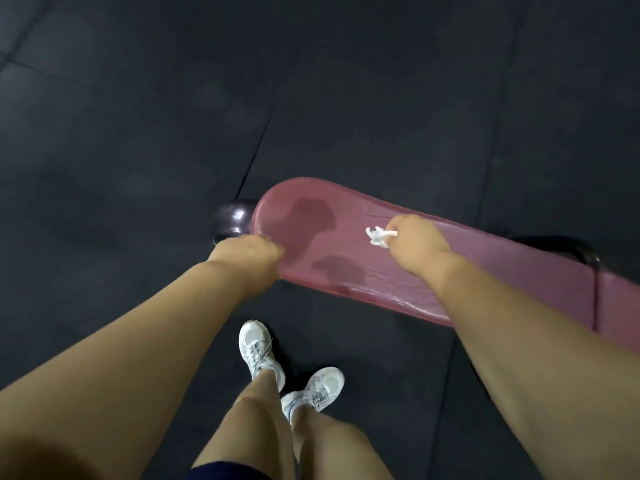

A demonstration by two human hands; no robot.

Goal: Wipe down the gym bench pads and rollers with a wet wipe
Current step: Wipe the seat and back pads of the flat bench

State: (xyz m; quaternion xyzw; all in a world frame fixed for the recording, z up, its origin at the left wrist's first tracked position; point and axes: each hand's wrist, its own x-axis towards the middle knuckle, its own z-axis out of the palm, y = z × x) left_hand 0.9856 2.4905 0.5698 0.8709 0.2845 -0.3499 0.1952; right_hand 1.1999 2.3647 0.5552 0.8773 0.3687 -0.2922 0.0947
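Observation:
A long dark-red bench pad (467, 268) runs from the middle of the view to the right edge, with darker wet patches near its rounded end. My right hand (415, 244) is on top of the pad and grips a crumpled white wet wipe (378, 235), which sticks out to the left of the fingers. My left hand (252, 258) holds the pad's near edge by the rounded end, fingers curled over it. A dark purple roller (232, 216) shows just past that end, partly hidden by the pad and my left hand.
Black rubber floor tiles (138, 116) surround the bench. My legs and two white trainers (258, 348) stand on the floor just in front of the pad. A black frame part (568, 247) curves out behind the pad at the right.

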